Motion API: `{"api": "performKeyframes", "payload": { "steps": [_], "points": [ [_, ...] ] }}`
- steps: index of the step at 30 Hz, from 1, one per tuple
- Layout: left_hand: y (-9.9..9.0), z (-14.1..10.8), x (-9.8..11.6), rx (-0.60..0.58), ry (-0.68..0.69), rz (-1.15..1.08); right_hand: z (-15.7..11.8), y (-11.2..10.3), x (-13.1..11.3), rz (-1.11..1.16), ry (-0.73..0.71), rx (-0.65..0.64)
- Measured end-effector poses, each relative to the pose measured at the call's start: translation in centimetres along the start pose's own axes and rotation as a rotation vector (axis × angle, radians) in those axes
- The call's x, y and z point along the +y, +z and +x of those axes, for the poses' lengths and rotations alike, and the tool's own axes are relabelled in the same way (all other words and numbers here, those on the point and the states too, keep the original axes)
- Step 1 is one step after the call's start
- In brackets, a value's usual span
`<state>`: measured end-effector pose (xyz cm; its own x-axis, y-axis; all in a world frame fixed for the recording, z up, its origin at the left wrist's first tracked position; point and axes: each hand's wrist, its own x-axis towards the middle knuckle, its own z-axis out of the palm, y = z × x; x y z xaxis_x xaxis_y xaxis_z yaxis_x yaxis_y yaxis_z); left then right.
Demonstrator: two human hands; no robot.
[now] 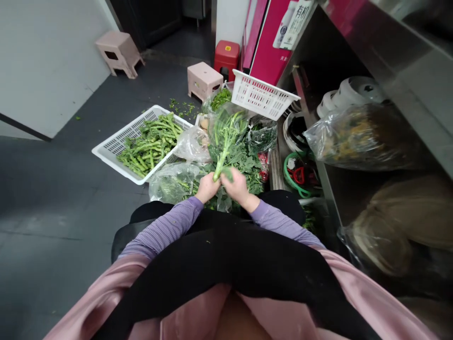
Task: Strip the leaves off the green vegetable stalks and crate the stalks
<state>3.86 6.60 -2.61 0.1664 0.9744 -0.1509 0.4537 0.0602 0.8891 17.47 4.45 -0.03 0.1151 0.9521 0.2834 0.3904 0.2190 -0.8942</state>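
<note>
Currently, the left hand (pixel 208 188) grips a green stalk (pixel 223 155) by its lower end at frame centre; the right hand (pixel 236 185) pinches a leaf (pixel 227 174) alongside. Left of centre, a white basket (pixel 116 143) contains more stalks (pixel 152 146). Upper centre: a pink stool (pixel 203 78).

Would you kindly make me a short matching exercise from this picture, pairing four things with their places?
1. leafy stalk
2. pile of green stalks
3. red stool
4. clear bag with yellowish contents

A. just beyond a pink stool
B. gripped by the left hand
C. at the picture's right side
D. in a white basket

Pairs: 1-B, 2-D, 3-A, 4-C
</note>
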Motion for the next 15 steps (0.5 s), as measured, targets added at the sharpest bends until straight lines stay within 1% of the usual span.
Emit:
{"api": "performKeyframes", "payload": {
  "steps": [1,2,3,4,5,7,9,12,15],
  "points": [
    [-0.2,0.0,-0.1,0.014,0.046,0.135,0.6,-0.5,-0.1,0.077,0.126,0.107],
    [-0.3,0.0,-0.2,0.023,0.093,0.272,1.5,-1.3,-0.2,0.16,0.244,0.177],
    [-0.5,-0.1,-0.2,0.029,0.136,0.398,2.5,-2.1,-0.3,0.243,0.34,0.196],
    [-0.6,-0.2,-0.2,0.032,0.169,0.513,3.4,-2.9,-0.6,0.316,0.405,0.178],
    [-0.8,-0.3,-0.2,0.036,0.187,0.599,4.2,-3.5,-0.9,0.374,0.441,0.152],
    [-1.1,-0.6,-0.1,0.048,0.2,0.742,5.3,-4.2,-1.5,0.452,0.457,0.14],
    [-1.4,-0.8,0.1,0.049,0.219,0.848,5.7,-4.0,-1.9,0.485,0.469,0.195],
    [-2.0,-0.7,0.2,0.031,0.256,0.928,5.9,-3.2,-1.9,0.425,0.514,0.302],
    [-2.4,-0.4,0.0,0.019,0.273,0.914,6.3,-2.5,-1.0,0.331,0.595,0.353]
  ]
}}
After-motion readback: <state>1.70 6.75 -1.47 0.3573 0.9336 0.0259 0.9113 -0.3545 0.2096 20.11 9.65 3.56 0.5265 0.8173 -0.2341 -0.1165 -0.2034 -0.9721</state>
